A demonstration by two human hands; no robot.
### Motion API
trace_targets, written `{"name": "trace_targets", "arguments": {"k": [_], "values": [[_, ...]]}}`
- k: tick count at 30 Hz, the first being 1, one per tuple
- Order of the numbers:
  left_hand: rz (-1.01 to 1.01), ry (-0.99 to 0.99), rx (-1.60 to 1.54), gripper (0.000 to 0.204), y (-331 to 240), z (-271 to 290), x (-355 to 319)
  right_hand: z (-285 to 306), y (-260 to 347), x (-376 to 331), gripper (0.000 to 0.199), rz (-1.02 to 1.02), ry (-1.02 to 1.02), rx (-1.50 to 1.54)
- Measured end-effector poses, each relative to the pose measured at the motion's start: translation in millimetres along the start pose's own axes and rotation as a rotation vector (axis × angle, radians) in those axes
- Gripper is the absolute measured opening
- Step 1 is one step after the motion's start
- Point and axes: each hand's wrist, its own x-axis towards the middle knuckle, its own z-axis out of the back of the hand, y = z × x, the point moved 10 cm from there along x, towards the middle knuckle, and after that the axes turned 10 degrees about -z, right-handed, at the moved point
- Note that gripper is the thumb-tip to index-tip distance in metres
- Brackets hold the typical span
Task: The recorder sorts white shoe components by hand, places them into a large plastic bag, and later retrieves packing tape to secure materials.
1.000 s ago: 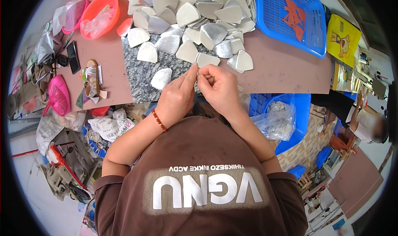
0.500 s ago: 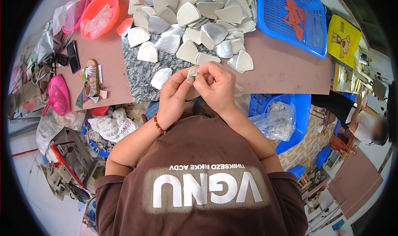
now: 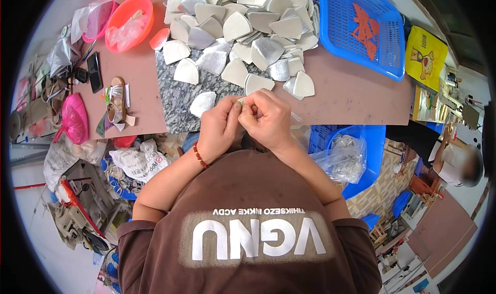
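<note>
So a small pale scrap (image 3: pixel 241 101) is pinched right where the fingers of the left hand (image 3: pixel 218 126) and right hand (image 3: pixel 267 119) meet, above the near part of the tabletop (image 3: pixel 361 99), so neither hand can really be called nearer, and its long axis can't be made out since most of it is covered. The fingers on both sides are closed up, with only a bit of scrap showing between them. A silver piece (image 3: pixel 202 104) can be seen just beside the left hand, with a messy pile (image 3: pixel 236 26) spread beyond.
</note>
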Motion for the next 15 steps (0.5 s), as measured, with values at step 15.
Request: {"name": "trace_targets", "arguments": {"k": [15], "values": [[0.506,-0.020,-0.917,0.020,45,-28,-21,2,12,-12,0.009,0.259,-0.064,-0.024]]}}
